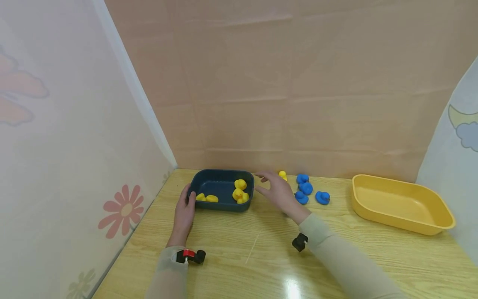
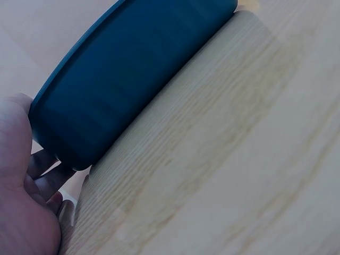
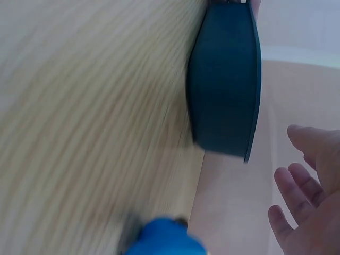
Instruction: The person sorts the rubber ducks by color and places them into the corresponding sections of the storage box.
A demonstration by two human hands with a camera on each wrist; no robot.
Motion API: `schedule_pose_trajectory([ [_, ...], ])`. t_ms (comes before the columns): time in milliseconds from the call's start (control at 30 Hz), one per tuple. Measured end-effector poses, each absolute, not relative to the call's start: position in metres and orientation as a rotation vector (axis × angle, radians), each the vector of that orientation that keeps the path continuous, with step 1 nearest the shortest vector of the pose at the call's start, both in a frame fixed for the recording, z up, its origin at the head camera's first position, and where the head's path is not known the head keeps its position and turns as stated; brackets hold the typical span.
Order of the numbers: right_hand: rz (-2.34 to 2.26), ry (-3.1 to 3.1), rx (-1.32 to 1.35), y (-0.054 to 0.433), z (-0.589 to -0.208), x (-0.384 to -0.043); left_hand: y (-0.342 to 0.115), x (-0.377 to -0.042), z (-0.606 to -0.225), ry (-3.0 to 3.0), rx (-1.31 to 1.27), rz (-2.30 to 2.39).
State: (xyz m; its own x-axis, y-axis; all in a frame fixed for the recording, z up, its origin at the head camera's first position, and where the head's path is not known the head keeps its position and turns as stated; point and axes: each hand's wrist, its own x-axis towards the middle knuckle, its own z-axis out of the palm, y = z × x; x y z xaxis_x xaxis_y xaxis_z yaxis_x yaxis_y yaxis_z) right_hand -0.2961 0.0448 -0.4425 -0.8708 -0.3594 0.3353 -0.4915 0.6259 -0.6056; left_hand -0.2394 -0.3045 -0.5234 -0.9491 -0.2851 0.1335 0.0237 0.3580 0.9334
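A dark blue tub (image 1: 220, 206) stands on the table, with several yellow rubber ducks (image 1: 240, 184) lying inside at its left front and right end. My left hand (image 1: 184, 214) grips the tub's left end, thumb at the rim; the left wrist view has its fingers curled about the tub's corner (image 2: 79, 143). Just right of the tub, my right hand (image 1: 279, 192) hovers with loosely bent, spread fingers and holds nothing. Behind it, one yellow duck (image 1: 282, 175) sits on the table, partly hidden. Several blue rubber ducks (image 1: 305, 188) are grouped to its right; one blue duck (image 3: 164, 241) shows blurred in the right wrist view.
A larger yellow tub (image 1: 396, 222) with nothing in it stands at the right of the wooden table (image 1: 239, 241). A brown papered wall (image 1: 291, 104) closes off the back. Patterned walls stand on the left (image 1: 74, 145) and right.
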Motion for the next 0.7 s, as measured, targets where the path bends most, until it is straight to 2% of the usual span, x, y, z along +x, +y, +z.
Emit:
schedule_pose_trajectory([
  [700, 1.02, -2.721, 0.55, 0.108, -0.452, -0.333, -0.304, -0.239, -0.523, -2.354, 0.22, -1.629],
])
